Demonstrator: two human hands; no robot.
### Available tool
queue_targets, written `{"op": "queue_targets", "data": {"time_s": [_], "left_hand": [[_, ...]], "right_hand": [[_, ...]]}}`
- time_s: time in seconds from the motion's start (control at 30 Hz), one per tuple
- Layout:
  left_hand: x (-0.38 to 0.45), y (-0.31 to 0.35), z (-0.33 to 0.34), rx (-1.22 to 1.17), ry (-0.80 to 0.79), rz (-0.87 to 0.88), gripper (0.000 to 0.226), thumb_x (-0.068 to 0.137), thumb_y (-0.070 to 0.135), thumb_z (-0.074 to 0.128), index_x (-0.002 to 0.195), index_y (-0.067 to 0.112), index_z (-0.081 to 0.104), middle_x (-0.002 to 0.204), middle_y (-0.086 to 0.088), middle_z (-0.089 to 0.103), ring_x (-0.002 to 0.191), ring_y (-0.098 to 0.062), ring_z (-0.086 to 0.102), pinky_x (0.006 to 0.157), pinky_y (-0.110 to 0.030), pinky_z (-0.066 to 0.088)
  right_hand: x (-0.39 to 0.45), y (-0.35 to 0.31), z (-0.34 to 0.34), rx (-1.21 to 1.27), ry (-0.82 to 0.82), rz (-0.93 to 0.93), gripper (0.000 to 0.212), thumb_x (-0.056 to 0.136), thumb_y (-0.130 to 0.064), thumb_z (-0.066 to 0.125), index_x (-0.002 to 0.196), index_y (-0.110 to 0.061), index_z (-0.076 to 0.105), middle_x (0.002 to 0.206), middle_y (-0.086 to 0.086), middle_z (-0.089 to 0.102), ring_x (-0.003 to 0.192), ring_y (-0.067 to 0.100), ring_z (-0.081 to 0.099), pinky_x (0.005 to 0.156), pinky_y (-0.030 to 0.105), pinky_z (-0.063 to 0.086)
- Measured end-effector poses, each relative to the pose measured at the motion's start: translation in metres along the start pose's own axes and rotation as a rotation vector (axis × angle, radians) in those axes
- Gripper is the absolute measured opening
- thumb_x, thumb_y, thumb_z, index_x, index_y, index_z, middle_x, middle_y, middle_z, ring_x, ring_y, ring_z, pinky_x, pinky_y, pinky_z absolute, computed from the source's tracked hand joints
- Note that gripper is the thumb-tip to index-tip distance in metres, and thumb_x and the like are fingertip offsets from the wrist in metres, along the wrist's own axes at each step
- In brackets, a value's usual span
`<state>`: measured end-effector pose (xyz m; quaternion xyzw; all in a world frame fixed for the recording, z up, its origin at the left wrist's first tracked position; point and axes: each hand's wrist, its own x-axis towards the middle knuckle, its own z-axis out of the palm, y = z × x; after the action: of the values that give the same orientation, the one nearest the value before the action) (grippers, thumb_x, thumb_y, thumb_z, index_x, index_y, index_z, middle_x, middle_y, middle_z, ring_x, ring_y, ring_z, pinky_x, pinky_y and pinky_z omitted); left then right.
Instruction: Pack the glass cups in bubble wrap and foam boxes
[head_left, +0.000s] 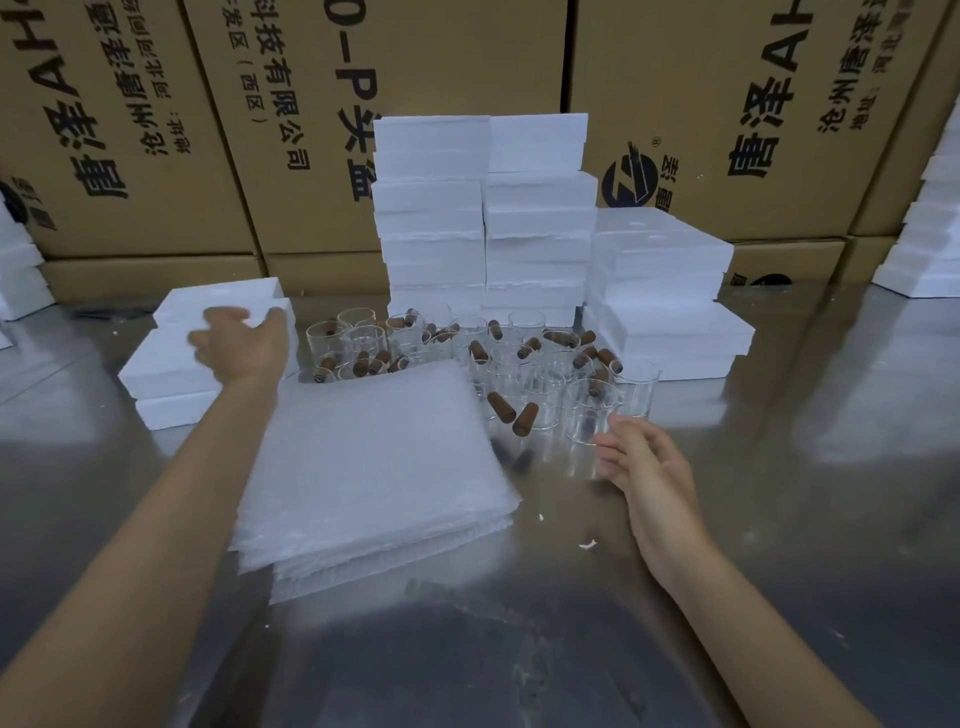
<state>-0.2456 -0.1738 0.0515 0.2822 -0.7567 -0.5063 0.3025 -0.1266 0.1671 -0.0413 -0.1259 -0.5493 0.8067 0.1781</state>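
Head: left hand on foam box edge.

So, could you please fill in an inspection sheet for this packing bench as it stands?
Surface: reflective metal bench, a few white crumbs.
Job's things: stack of bubble wrap sheets; cluster of glass cups with brown handles; foam boxes stacked behind and at left.
Clutter: nothing seen beyond crumbs.
Grips: left hand on the left foam stack, blurred; right hand open by the nearest cup.
Cables: nothing seen.
Surroundings: printed cardboard cartons behind.
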Motion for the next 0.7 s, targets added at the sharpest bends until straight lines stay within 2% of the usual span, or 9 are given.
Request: {"op": "queue_targets", "data": {"time_s": [0.07,0.13,0.17,0.27,0.37,0.43,0.53,0.6,0.7], "left_hand": [[-0.024,0.025,0.010,0.035,-0.138,0.138,0.014,0.089,0.028,0.054,0.099,0.020,0.061,0.125,-0.010,0.046,0.127,-0.031,0.044,0.096,-0.039,0.048],[-0.056,0.047,0.026,0.132,-0.267,0.298,0.015,0.086,0.027,0.050,0.082,0.021,0.064,0.100,-0.009,0.053,0.119,-0.031,0.052,0.091,-0.039,0.052],[-0.073,0.057,0.036,0.182,-0.347,0.364,0.015,0.086,0.028,0.052,0.085,0.021,0.065,0.097,-0.010,0.056,0.117,-0.031,0.053,0.087,-0.037,0.052],[-0.123,0.080,0.074,0.193,-0.706,0.454,0.022,0.091,0.034,0.058,0.111,0.026,0.057,0.122,-0.010,0.055,0.116,-0.027,0.054,0.075,-0.032,0.046],[-0.167,0.097,0.118,0.223,-0.941,0.540,0.033,0.092,0.039,0.058,0.122,0.028,0.050,0.122,-0.007,0.056,0.105,-0.022,0.057,0.080,-0.034,0.047],[-0.184,0.108,0.148,0.247,-1.013,0.583,0.036,0.095,0.038,0.056,0.127,0.025,0.048,0.117,-0.003,0.057,0.101,-0.019,0.057,0.080,-0.032,0.046],[-0.194,0.117,0.187,0.282,-1.042,0.566,0.022,0.100,0.030,0.047,0.118,0.017,0.050,0.099,-0.001,0.059,0.082,-0.016,0.055,0.067,-0.027,0.041],[-0.195,0.118,0.212,0.354,-0.996,0.586,0.017,0.101,0.023,0.041,0.111,0.014,0.050,0.100,-0.005,0.056,0.087,-0.022,0.052,0.068,-0.031,0.039],[-0.196,0.116,0.239,0.457,-0.938,0.615,0.030,0.102,0.024,0.038,0.120,0.005,0.053,0.107,-0.009,0.059,0.100,-0.028,0.056,0.075,-0.031,0.039]], "right_hand": [[0.006,-0.001,-0.003,-0.027,0.002,0.023,0.025,0.090,-0.024,0.070,0.109,-0.008,0.065,0.088,0.003,0.066,0.077,0.011,0.062,0.074,0.024,0.054],[0.017,-0.004,-0.011,-0.069,0.042,0.017,0.024,0.091,-0.024,0.069,0.110,-0.010,0.064,0.085,0.001,0.062,0.069,0.010,0.056,0.066,0.022,0.051],[0.026,-0.007,-0.018,-0.087,0.100,-0.001,0.024,0.091,-0.023,0.068,0.111,-0.011,0.063,0.087,0.000,0.061,0.068,0.009,0.054,0.063,0.021,0.049],[0.058,-0.020,-0.049,-0.162,0.322,-0.109,0.027,0.088,-0.026,0.067,0.112,-0.017,0.058,0.096,-0.005,0.060,0.081,0.012,0.055,0.070,0.022,0.042],[0.090,-0.028,-0.082,-0.260,0.396,-0.179,0.036,0.089,-0.024,0.066,0.121,-0.018,0.051,0.117,0.004,0.061,0.096,0.017,0.057,0.081,0.025,0.044],[0.110,-0.030,-0.096,-0.357,0.364,-0.180,0.044,0.091,-0.025,0.064,0.130,-0.018,0.046,0.130,0.011,0.055,0.111,0.024,0.056,0.095,0.035,0.045],[0.133,-0.030,-0.101,-0.492,0.322,-0.203,0.055,0.091,-0.030,0.063,0.140,-0.020,0.040,0.139,0.006,0.049,0.124,0.022,0.050,0.109,0.041,0.041],[0.145,-0.031,-0.100,-0.529,0.312,-0.202,0.066,0.090,-0.033,0.061,0.148,-0.023,0.032,0.146,0.002,0.044,0.131,0.019,0.046,0.112,0.043,0.038],[0.164,-0.035,-0.099,-0.593,0.285,-0.177,0.079,0.091,-0.038,0.058,0.157,-0.030,0.015,0.157,-0.003,0.034,0.140,0.019,0.038,0.115,0.040,0.032]]}}
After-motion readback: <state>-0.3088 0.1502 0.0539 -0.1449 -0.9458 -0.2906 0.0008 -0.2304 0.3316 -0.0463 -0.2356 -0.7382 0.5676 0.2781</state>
